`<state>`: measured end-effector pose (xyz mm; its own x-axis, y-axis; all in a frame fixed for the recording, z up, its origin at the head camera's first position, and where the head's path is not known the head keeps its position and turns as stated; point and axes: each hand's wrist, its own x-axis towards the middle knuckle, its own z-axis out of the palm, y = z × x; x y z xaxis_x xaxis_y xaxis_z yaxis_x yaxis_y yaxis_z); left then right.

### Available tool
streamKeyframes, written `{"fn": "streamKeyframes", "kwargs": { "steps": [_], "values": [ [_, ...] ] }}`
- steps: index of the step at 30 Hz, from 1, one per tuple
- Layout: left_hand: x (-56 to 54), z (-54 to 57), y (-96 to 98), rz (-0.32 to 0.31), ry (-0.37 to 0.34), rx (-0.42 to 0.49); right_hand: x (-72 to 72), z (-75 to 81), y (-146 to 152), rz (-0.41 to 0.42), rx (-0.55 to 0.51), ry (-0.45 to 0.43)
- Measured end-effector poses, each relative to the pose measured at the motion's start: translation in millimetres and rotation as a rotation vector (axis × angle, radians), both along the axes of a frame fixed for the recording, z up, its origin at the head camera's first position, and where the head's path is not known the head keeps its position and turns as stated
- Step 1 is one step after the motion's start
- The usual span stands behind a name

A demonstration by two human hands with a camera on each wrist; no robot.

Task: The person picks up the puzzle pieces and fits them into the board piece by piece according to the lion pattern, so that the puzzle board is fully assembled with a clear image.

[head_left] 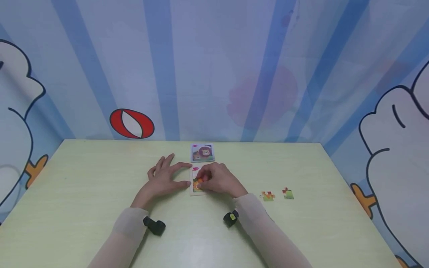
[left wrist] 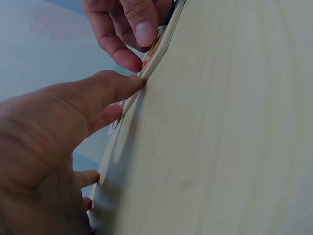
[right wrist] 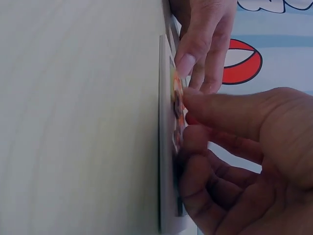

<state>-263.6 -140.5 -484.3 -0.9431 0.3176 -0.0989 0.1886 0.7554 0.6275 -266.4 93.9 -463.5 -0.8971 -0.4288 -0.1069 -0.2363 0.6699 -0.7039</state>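
A small jigsaw board with a pale rim and orange picture pieces lies flat on the table between the two hands. My left hand is on its left side, thumb and forefinger stretched out to its left edge, the other fingers spread on the table. From the right, my right hand comes over the board and pinches a puzzle piece between thumb and curled fingers, right at the board's surface. Those fingers hide most of that piece and the board's right part.
Just beyond the board lies a picture card with a lion. Two loose pieces, an orange and green one and a red and green one, lie to the right of the right forearm. A striped curtain hangs behind the table.
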Motion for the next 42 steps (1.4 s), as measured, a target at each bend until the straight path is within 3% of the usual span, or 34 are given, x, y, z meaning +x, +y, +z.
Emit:
{"fn": "streamKeyframes", "kwargs": {
  "steps": [5, 16, 22, 33, 42],
  "values": [
    [-0.8, 0.3, 0.3, 0.000, -0.001, -0.010, -0.5, -0.3, -0.1, -0.013, 0.041, 0.057],
    [-3.8, -4.3, 0.0, 0.004, -0.003, -0.008, -5.0, -0.5, -5.3, -0.047, 0.094, -0.002],
    [-3.3, -3.1, 0.2, 0.004, -0.007, -0.020, -6.3, -1.3, -3.3, -0.030, 0.061, -0.002],
    [-2.1, -1.5, -0.4, 0.015, -0.006, -0.032, -5.7, -11.0, -1.9, -0.078, -0.030, 0.100],
    [-2.2, -1.7, 0.9, 0.013, -0.005, -0.032, -7.6, -9.2, -3.0, -0.122, -0.010, 0.035]
  ]
}}
